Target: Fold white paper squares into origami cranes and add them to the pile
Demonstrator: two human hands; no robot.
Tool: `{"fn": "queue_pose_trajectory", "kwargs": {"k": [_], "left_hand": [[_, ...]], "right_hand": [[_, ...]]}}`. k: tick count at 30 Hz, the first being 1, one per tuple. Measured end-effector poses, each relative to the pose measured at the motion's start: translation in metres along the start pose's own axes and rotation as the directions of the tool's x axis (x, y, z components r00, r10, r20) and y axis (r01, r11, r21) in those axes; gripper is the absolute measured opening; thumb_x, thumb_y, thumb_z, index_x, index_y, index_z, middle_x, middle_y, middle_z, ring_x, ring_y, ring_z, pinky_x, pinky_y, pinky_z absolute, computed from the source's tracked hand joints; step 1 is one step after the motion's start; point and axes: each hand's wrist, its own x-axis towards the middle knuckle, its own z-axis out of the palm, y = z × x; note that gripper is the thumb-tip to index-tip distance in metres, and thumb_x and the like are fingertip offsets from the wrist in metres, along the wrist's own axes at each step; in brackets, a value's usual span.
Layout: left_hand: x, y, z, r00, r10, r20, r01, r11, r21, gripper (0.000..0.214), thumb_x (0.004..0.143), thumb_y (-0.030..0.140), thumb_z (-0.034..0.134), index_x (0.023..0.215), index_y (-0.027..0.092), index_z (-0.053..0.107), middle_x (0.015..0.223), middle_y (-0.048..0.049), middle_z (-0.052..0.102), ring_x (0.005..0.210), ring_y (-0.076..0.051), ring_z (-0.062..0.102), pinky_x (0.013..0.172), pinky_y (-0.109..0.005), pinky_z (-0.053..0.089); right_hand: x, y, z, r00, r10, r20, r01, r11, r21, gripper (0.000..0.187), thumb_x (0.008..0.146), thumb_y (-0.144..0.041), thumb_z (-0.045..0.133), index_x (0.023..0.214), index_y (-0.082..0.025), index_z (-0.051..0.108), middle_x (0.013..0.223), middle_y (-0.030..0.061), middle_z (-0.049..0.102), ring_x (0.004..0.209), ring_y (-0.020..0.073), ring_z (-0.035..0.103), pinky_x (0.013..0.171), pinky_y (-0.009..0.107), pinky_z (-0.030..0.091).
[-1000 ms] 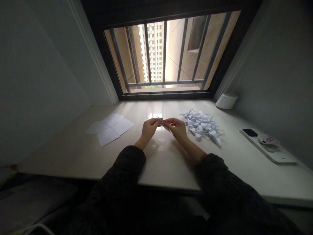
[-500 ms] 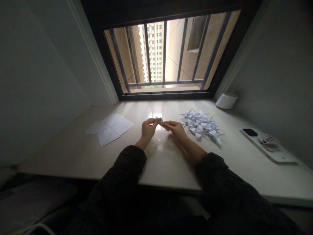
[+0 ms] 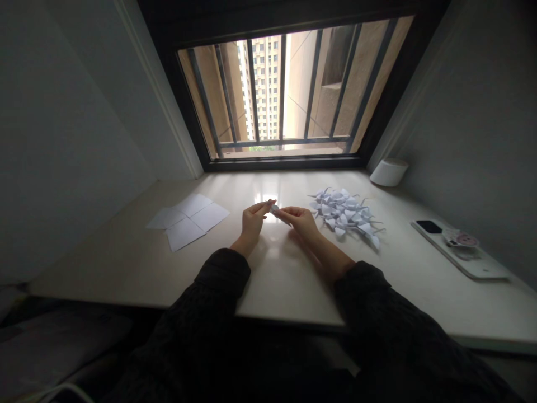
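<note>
A small folded piece of white paper [image 3: 275, 209] is pinched between both my hands just above the pale desk [image 3: 126, 263]. My left hand [image 3: 253, 219] grips its left end with thumb and fingers closed. My right hand [image 3: 301, 220] pinches its right end, fingers curled. Most of the paper is hidden by my fingers. To the right of my right hand lies a heap of several folded white paper figures [image 3: 346, 215].
Flat white paper sheets [image 3: 188, 219] lie left of my hands. A white round container [image 3: 389, 172] stands in the back right corner. A white tablet with a phone and a small round object [image 3: 459, 249] lies at the right. A barred window [image 3: 285, 95] is behind.
The folded paper has been drawn in between my fingers; its pointed tip shows less. My hands have closed slightly together and stayed in the same place.
</note>
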Motion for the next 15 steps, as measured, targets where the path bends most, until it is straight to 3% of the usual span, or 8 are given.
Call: {"fn": "queue_pose_trajectory", "kwargs": {"k": [4, 8, 11, 15], "left_hand": [[0.002, -0.001, -0.001, 1.000, 0.019, -0.001, -0.019, 0.999, 0.034, 0.041, 0.070, 0.055, 0.066, 0.092, 0.021, 0.075, 0.095, -0.0072, 0.071, 0.086, -0.019, 0.060, 0.071, -0.029, 0.042], [0.004, -0.005, -0.003, 1.000, -0.015, 0.021, 0.013, 0.997, 0.075, 0.044, 0.068, 0.057, 0.067, 0.088, 0.019, 0.074, 0.091, -0.0094, 0.072, 0.084, -0.021, 0.061, 0.070, -0.030, 0.043], [0.004, -0.008, -0.003, 0.994, -0.084, 0.075, 0.078, 0.994, 0.083, 0.045, 0.067, 0.059, 0.067, 0.082, 0.017, 0.074, 0.089, -0.0112, 0.072, 0.085, -0.023, 0.063, 0.070, -0.032, 0.044], [0.003, -0.007, -0.001, 0.990, -0.098, 0.098, 0.093, 0.994, 0.059, 0.043, 0.066, 0.058, 0.068, 0.081, 0.017, 0.074, 0.086, -0.0106, 0.072, 0.085, -0.023, 0.064, 0.072, -0.033, 0.044]], "right_hand": [[-0.002, -0.002, 0.001, 0.995, -0.084, -0.056, 0.075, 0.985, -0.154, 0.034, 0.059, -0.048, 0.077, 0.073, -0.018, 0.074, 0.070, 0.0040, 0.070, 0.064, 0.0157, 0.058, 0.061, 0.028, 0.041], [-0.006, -0.008, -0.001, 0.933, -0.335, -0.133, 0.251, 0.870, -0.425, 0.029, 0.069, -0.050, 0.070, 0.073, -0.021, 0.073, 0.072, 0.0041, 0.069, 0.066, 0.0176, 0.060, 0.062, 0.030, 0.043], [-0.009, -0.011, -0.005, 0.854, -0.515, -0.071, 0.381, 0.712, -0.590, 0.023, 0.078, -0.046, 0.064, 0.080, -0.024, 0.074, 0.076, 0.0043, 0.068, 0.069, 0.0180, 0.059, 0.065, 0.032, 0.045], [-0.008, -0.008, -0.009, 0.794, -0.603, 0.071, 0.478, 0.549, -0.685, 0.016, 0.082, -0.036, 0.061, 0.085, -0.028, 0.074, 0.083, 0.0053, 0.066, 0.077, 0.0197, 0.058, 0.070, 0.034, 0.046]]}}
